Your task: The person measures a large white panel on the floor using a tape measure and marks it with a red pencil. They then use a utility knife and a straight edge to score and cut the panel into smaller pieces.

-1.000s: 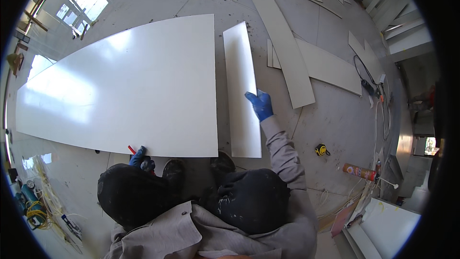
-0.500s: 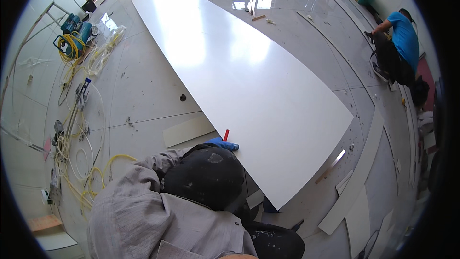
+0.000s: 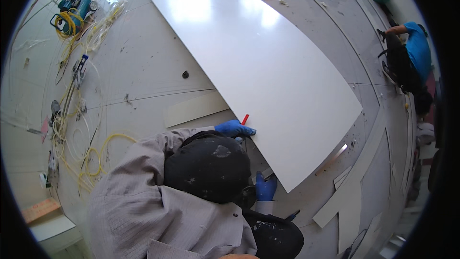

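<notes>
Both hands wear blue gloves and sit at the near long edge of the big white panel point(image 3: 258, 72). My left hand point(image 3: 234, 128) is closed around a red pencil point(image 3: 245, 119), with its knuckles against the panel's edge; the pencil stands tilted, its upper end leaning up and to the right over the board. My right hand point(image 3: 265, 187) sits lower along the same edge, close to the panel's near corner; most of it is hidden behind my dark cap point(image 3: 207, 167), so I cannot tell whether it is open or gripping.

That panel lies flat on the grey floor point(image 3: 143, 67), its long axis running from the upper left of the view down to the lower right, with the short near end facing the lower right. A cream offcut strip point(image 3: 196, 109) lies on the floor just left of my left hand. Yellow cable point(image 3: 81, 139) coils far to the left, and another person in a blue shirt point(image 3: 418, 50) crouches at the right rim.

Compared with half a second ago, the panel keeps the same diagonal lie, and my left hand and pencil rest at the same spot on its edge. My right hand now shows below the cap, where before it was out of sight.
</notes>
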A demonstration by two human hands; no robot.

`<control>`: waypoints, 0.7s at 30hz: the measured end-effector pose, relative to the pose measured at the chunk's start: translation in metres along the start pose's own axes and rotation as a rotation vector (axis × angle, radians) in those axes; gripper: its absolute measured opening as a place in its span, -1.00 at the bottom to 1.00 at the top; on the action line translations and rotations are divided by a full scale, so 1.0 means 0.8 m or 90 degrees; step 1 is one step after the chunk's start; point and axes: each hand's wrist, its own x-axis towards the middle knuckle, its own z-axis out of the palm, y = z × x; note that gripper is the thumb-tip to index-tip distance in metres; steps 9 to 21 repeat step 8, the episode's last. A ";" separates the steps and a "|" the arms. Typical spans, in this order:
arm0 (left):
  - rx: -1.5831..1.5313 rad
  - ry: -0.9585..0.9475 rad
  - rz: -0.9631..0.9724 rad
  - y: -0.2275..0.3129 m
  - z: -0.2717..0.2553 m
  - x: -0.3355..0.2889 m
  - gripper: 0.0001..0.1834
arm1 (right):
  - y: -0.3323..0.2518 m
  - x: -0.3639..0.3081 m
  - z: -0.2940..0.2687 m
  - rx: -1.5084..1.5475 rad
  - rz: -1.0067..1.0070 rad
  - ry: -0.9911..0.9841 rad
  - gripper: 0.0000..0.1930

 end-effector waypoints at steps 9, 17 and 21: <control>0.001 0.131 -0.059 -0.021 -0.029 0.014 -0.67 | -0.001 -0.040 -0.011 0.303 0.065 -0.051 -0.46; 0.001 0.131 -0.059 -0.021 -0.029 0.014 -0.67 | -0.001 -0.040 -0.011 0.303 0.065 -0.051 -0.46; 0.001 0.131 -0.059 -0.021 -0.029 0.014 -0.67 | -0.001 -0.040 -0.011 0.303 0.065 -0.051 -0.46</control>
